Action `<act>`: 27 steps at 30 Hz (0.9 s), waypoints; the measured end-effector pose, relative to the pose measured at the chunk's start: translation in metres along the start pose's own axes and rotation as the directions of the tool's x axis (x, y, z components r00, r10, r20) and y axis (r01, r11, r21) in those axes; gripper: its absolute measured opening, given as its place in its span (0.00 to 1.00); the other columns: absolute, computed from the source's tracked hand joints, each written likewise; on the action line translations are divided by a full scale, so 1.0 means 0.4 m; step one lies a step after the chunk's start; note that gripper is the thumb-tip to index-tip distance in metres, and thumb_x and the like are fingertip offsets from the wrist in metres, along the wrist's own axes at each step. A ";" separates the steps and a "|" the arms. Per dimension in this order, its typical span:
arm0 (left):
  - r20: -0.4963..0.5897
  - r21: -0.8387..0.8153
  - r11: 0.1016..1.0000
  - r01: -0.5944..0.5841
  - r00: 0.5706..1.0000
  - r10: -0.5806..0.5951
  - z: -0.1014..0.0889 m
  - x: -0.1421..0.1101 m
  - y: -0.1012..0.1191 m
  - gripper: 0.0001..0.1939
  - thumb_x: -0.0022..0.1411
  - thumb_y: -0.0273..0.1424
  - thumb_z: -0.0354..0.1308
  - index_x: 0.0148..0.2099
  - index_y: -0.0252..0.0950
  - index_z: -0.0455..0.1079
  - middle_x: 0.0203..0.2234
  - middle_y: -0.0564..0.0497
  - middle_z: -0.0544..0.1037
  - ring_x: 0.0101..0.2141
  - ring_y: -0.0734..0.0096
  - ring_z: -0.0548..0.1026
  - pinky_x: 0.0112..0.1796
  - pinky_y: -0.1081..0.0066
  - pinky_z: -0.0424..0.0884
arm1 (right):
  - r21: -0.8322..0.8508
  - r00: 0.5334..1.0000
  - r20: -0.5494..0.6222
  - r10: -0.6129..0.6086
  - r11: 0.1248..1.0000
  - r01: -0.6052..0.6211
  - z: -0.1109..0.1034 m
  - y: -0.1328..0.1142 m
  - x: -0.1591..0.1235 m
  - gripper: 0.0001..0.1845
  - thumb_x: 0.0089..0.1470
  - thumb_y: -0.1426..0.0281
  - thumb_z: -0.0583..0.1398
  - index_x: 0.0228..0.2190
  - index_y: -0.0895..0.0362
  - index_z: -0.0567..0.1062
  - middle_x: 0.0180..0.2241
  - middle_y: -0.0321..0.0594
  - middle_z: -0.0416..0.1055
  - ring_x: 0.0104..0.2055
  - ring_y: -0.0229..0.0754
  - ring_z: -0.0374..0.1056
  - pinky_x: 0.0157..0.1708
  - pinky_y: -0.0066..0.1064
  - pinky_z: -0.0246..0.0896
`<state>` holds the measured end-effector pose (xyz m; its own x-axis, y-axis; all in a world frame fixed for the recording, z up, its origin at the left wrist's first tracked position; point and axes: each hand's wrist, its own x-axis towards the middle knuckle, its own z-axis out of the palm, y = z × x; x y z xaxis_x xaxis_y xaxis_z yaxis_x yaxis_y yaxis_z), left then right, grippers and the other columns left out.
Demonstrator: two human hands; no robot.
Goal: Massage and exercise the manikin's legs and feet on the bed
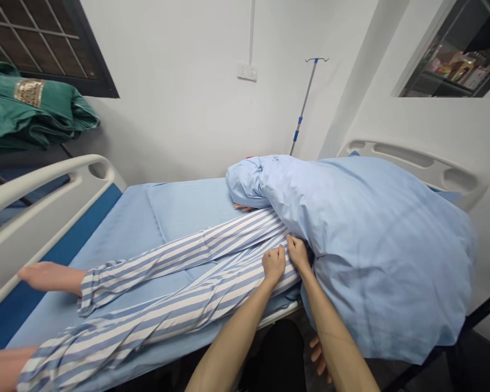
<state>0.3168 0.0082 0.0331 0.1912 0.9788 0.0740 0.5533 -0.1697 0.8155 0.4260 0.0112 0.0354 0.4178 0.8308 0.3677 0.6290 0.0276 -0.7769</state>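
Note:
Blue-and-white striped trousers [212, 277] cover the legs of a figure lying on the bed. My left hand [274, 265] is closed in a fist on the cloth at the upper thigh. Just right of it, my right hand [297, 251] is closed on the trousers near the waist, beside the edge of a light blue quilt [375, 234]. The fingertips of both hands are hidden. The bunched quilt covers the figure's upper body. The figure's fingers [244, 207] stick out under it, and another of its hands [320, 359] hangs beside the bed, below my right forearm.
The bed has a blue sheet [179, 204], a pale footboard [61, 185] at left and a headboard [416, 160] at right. A bare foot [53, 276] reaches the footboard. An IV pole [304, 106] stands by the wall. Folded green cloth [36, 111] lies at far left.

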 end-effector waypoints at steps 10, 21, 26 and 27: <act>0.144 -0.018 0.997 0.073 0.987 -0.070 -0.374 0.005 -0.178 0.24 0.63 0.38 0.47 0.15 0.39 0.51 0.13 0.56 0.54 0.21 0.73 0.58 0.28 0.70 0.53 | -0.052 0.992 0.033 0.123 0.991 -0.122 -0.018 0.009 -0.001 0.31 0.49 0.39 0.47 0.15 0.52 0.59 0.16 0.35 0.56 0.23 0.40 0.55 0.24 0.31 0.52; -0.335 0.001 0.946 0.326 0.891 -0.306 -0.901 -0.317 -0.597 0.22 0.57 0.44 0.45 0.17 0.40 0.50 0.14 0.55 0.57 0.22 0.72 0.59 0.27 0.72 0.55 | -0.043 0.983 0.034 0.180 0.983 -0.179 -0.024 0.034 0.000 0.24 0.43 0.46 0.52 0.14 0.52 0.61 0.17 0.39 0.58 0.25 0.45 0.57 0.28 0.37 0.56; -0.357 -0.046 0.960 0.276 0.893 -0.274 -0.909 -0.311 -0.639 0.23 0.61 0.44 0.45 0.17 0.39 0.50 0.14 0.55 0.58 0.22 0.72 0.59 0.28 0.73 0.56 | -0.090 0.987 0.021 0.158 0.984 -0.156 -0.031 0.017 -0.003 0.26 0.42 0.43 0.52 0.12 0.49 0.58 0.16 0.42 0.59 0.24 0.47 0.58 0.27 0.39 0.56; -0.346 0.002 0.957 0.290 0.898 -0.271 -0.906 -0.306 -0.644 0.23 0.61 0.42 0.45 0.17 0.39 0.50 0.14 0.54 0.59 0.23 0.72 0.60 0.28 0.73 0.56 | -0.105 0.989 0.025 0.149 0.984 -0.146 -0.034 0.017 0.000 0.26 0.43 0.43 0.52 0.11 0.50 0.58 0.16 0.42 0.59 0.23 0.48 0.59 0.27 0.39 0.57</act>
<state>-0.1428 -0.0262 0.0220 -0.2584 0.9650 0.0438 0.5870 0.1208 0.8005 0.4391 0.0038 0.0371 0.4905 0.8391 0.2352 0.6270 -0.1524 -0.7639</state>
